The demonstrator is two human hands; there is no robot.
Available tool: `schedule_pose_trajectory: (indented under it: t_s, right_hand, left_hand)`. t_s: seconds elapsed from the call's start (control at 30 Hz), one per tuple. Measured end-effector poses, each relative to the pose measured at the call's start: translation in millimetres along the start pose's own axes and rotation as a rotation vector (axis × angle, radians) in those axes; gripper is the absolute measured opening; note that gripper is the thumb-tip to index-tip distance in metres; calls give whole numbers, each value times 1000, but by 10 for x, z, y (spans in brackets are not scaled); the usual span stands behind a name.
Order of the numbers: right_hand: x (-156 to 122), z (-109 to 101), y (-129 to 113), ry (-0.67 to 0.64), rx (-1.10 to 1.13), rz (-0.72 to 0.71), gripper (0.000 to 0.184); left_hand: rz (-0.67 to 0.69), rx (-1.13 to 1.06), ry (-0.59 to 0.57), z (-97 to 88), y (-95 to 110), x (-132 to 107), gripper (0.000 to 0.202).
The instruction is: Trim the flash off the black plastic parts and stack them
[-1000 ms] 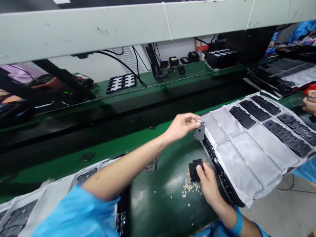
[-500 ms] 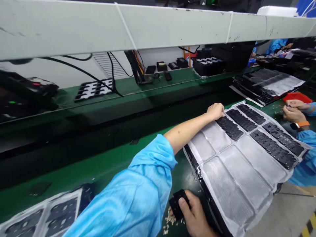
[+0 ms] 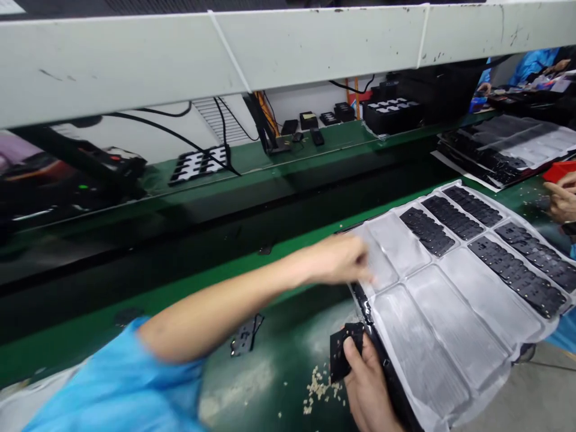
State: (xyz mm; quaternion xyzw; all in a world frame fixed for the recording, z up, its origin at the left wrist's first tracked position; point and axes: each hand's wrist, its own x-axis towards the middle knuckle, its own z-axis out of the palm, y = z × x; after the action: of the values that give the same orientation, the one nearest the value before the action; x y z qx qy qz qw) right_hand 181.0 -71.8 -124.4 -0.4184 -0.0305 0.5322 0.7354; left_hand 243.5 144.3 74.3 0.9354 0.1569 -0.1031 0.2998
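My right hand grips a few flat black plastic plates, thumb on top, beside the tray's near left edge. My left hand hangs over the tray's upper left corner, its fingers smeared by motion; I see nothing in it. The large tray is lined with white translucent sheet and divided into compartments. Rows of overlapping black plates fill several compartments at its far and right side. Those nearest me on the left show only the sheet.
Small pale chips lie scattered by my right hand. A loose black part rests on the green bench. Another sheet-covered stack stands at the back right, near a co-worker's hand. A white beam spans overhead.
My left hand has drawn back from the tray's far edge toward the left and nearer me. My right hand, still holding the plates, sits slightly higher and farther right in view.
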Motion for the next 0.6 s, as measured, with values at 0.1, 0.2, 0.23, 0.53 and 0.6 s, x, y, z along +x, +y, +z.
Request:
schedule_pose_trajectory:
  t_s: [0.1,0.2,0.23,0.53,0.6]
  right_hand:
    - [-35,59,34,44,48,51,65]
    - [-48,108,40,59,67,96,64]
    - [-47,129,35,83,79,96,61]
    - [-51,271,-64,-38,64,78,59]
    - [-55,212,-62,-95,-9,87,62]
  left_hand:
    - [-164,-147,-166,413,-144,-810,31]
    - [-297,-251,-101,658,-220,-1149,13]
    - [-297,-299,-88,648,-244,-1152,9]
    - [121,-221,179,-314,-212,782,15]
    - [120,-174,201,-382,-104,1366,15]
